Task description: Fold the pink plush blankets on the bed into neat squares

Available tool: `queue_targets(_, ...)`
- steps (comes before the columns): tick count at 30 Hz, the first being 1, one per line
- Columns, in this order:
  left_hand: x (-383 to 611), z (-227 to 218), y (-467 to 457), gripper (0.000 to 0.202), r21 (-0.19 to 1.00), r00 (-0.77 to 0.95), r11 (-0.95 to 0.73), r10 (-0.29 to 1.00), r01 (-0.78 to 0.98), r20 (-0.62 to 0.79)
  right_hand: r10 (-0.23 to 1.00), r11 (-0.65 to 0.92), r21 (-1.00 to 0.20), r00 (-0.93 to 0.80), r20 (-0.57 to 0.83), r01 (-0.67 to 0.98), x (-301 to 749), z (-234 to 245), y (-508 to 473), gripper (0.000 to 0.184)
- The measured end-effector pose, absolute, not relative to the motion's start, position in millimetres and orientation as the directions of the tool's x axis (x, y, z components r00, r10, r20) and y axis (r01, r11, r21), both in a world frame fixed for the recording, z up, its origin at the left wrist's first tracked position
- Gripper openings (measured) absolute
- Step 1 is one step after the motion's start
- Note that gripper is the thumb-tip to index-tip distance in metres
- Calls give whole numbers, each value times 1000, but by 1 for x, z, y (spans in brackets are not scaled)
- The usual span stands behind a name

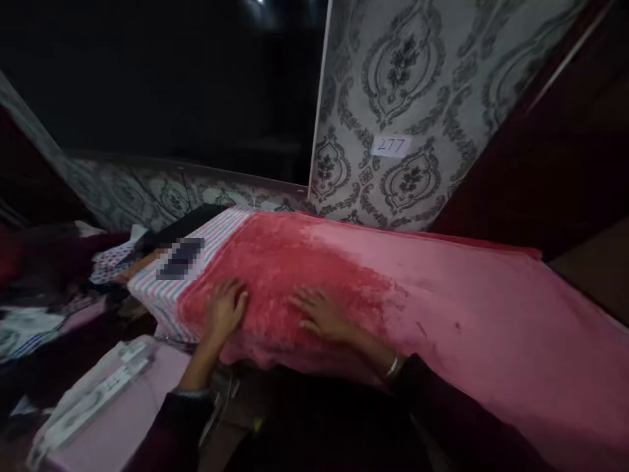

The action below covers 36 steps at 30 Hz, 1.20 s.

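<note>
A pink-red plush blanket (442,295) lies spread over a bed, covering a striped sheet (216,242) that shows at the left end. My left hand (225,311) rests palm down on the blanket near its left edge, fingers apart. About a hand's width to the right, my right hand (322,314) lies flat on the blanket with its fingers stretched out. A metal bangle (392,367) sits on my right wrist. Neither hand holds anything.
A patterned grey wall panel (403,98) with a small paper label "277" (390,145) stands behind the bed. Clothes and cloth lie heaped at left (49,308). A pink surface with a white plastic-wrapped item (93,393) sits at lower left.
</note>
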State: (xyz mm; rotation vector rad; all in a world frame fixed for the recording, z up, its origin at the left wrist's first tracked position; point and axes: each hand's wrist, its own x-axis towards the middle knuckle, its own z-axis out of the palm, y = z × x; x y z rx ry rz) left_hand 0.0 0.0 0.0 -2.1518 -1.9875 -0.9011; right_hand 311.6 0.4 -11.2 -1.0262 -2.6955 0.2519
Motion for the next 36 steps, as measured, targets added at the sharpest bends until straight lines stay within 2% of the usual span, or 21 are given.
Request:
queue_targets(2, -12, 3, 9, 53, 351, -28, -159, 882, 923, 471, 849, 528, -224, -500, 172, 819, 351, -8, 26, 63)
queue_targets(4, -19, 4, 16, 52, 349, -51, -130, 885, 928, 463, 949, 300, -189, -272, 162, 935, 383, -5, 49, 63)
queue_targets(6, -20, 5, 19, 51, 316, -86, -64, 895, 947, 438, 990, 95, -128, -80, 118, 987, 402, -4, 67, 63)
queue_targets(9, -14, 6, 18, 50, 248, -135, 36, 909, 968, 394, 997, -1, -57, 6, 76, 998, 397, -2, 84, 62)
queue_targets(14, -9, 7, 13, 51, 199, -134, 65, 926, 978, 352, 988, 149, -92, -144, 57, 985, 310, 7, 102, 62)
queue_targets(19, -11, 3, 13, 57, 242, -161, 75, 918, 968, 363, 925, 379, -200, -378, 44, 904, 210, 19, 108, 64)
queue_targets(21, -12, -2, 15, 59, 268, -176, 70, 902, 961, 395, 860, 506, -220, -507, 56, 834, 180, 20, 103, 63)
queue_targets(25, -20, -15, 19, 61, 348, -180, 6, 864, 938, 470, 641, 751, -251, -765, 58, 610, 142, 12, 78, 57)
queue_targets(29, -31, -21, 25, 58, 498, -225, -50, 849, 866, 477, 482, 843, -291, -875, 37, 452, 138, 3, 42, 68)
queue_targets(31, -32, -18, 26, 59, 509, -243, -25, 858, 860, 453, 405, 869, -322, -914, 27, 376, 153, 4, 31, 68)
queue_targets(32, -30, -15, 26, 59, 476, -234, -4, 868, 879, 439, 388, 872, -337, -921, 36, 354, 165, 6, 29, 66)
queue_targets(34, -24, -8, 24, 60, 355, -184, 33, 897, 934, 401, 445, 852, -342, -892, 75, 396, 196, 13, 31, 63)
queue_targets(36, -17, 0, 21, 60, 237, -139, 56, 926, 970, 351, 621, 760, -306, -780, 80, 574, 231, 19, 39, 61)
